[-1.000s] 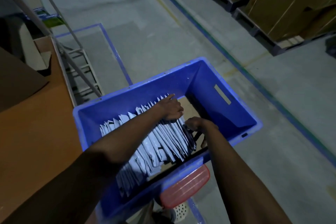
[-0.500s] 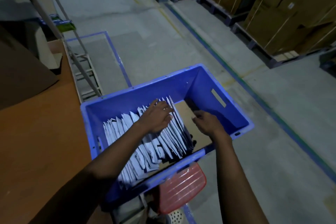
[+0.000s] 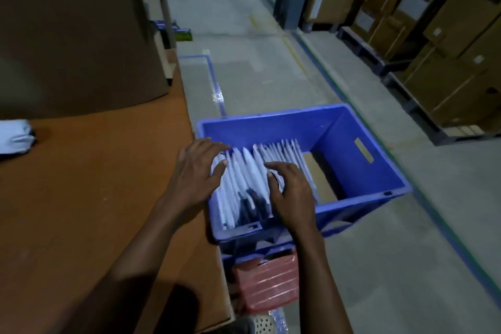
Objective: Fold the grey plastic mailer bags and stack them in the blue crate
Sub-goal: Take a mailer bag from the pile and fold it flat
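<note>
Left grip point(image 3: 199, 171) is spread, fingers straight and apart, lying over the left wall of the blue crate point(image 3: 271, 114) w/ thumb touching the left end of the grey mailer bags point(image 3: 244, 168). It clasps nothing. Right grip point(image 3: 291, 192) rests on the bag tops mid-row, fingers loosely bent, pressing down, not closed round any bag.

The bags stand on edge, packed side by side, in the left half of the crate, centre of frame. The right half shows a flat cardboard sheet point(image 3: 318, 179) on the bottom.

The crate sits just beside the orange-brown counter point(image 3: 95, 184), lower left. On the counter: big brown box point(image 3: 76, 35) upper left, one loose pale bag point(image 3: 15, 135) at the far left edge. Red plastic stool point(image 3: 267, 285) below the crate's near side. Stacked cartons point(image 3: 447, 49) on pallets, upper right.
</note>
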Demonstrator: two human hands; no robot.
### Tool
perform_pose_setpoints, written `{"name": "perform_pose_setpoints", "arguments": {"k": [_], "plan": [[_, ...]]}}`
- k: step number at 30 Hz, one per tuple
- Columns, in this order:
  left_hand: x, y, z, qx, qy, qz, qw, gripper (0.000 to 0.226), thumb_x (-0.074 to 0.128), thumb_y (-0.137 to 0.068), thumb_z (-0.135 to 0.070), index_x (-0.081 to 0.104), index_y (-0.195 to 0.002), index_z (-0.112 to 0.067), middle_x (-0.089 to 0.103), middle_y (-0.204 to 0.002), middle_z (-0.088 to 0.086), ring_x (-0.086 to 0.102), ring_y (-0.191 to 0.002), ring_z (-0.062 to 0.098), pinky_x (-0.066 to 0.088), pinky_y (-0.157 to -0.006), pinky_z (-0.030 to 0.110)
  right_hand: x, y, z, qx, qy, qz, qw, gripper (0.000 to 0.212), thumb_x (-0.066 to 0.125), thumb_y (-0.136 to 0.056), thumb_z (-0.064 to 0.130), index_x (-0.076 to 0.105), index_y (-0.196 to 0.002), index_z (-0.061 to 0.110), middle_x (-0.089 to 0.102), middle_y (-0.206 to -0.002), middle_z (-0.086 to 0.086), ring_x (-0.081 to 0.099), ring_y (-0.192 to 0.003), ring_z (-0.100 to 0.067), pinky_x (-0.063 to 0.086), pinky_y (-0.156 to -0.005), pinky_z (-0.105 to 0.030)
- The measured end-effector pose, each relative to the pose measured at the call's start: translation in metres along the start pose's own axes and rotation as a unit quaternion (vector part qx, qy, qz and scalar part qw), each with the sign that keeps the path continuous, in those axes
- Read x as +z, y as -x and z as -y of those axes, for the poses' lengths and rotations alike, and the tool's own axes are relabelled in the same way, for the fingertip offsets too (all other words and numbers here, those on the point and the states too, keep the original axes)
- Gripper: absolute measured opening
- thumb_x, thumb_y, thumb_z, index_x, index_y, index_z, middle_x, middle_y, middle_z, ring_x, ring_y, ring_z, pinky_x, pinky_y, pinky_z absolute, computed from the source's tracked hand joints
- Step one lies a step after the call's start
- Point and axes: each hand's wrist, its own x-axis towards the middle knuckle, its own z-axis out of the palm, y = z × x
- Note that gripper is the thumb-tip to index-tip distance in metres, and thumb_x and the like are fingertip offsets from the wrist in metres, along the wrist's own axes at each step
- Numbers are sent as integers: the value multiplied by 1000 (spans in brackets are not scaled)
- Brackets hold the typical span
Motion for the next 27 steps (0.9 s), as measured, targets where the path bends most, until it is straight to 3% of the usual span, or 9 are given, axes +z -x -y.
{"name": "perform_pose_setpoints", "arguments": {"k": [3,6,11,16,23,27], "plan": [[-40,42,20,-31,-32,1,999,34,53,-97,-35,66,-126,-25,66,-122,-3,52,-127,23,30,-92,34,32,24,46,-33,-3,-6,999,23,57,-102,24,71,-120,25,66,-116,4,61,-112,-21,51,-86,-36],[-81,85,47,-84,-42,-9,996,31,53,-101,-32,65,-129,-25,64,-127,-4,47,-131,21,24,-91,31,68,41,97,-65,-24,-2,998,19,59,-100,29,72,-115,27,64,-108,6,62,-108,-19,53,-76,-36],[-147,157,103,-167,-75,-66,981,26,52,-105,-29,65,-127,-26,64,-123,-4,51,-125,23,39,-96,45,140,53,175,-139,-57,48,987,19,63,-99,32,73,-113,24,64,-105,6,63,-102,-18,55,-76,-36],[-194,207,161,-230,-88,-146,958,25,55,-101,-25,67,-123,-21,62,-119,0,53,-116,27,43,-95,50,210,54,231,-194,-62,109,973,21,58,-103,32,73,-117,24,62,-106,5,63,-101,-20,56,-70,-37],[-210,204,260,-269,-124,-187,937,32,55,-94,-23,67,-123,-16,62,-123,9,56,-114,36,48,-90,54,301,12,286,-221,-53,150,962,21,66,-99,21,73,-118,23,59,-101,5,61,-97,-18,47,-69,-27],[-221,169,318,-379,-182,-187,888,53,65,-90,-26,53,-142,-17,48,-144,15,44,-132,38,42,-101,55,363,-31,313,-190,-37,186,963,27,65,-99,26,69,-125,25,61,-116,0,61,-105,-21,55,-75,-35]]}}
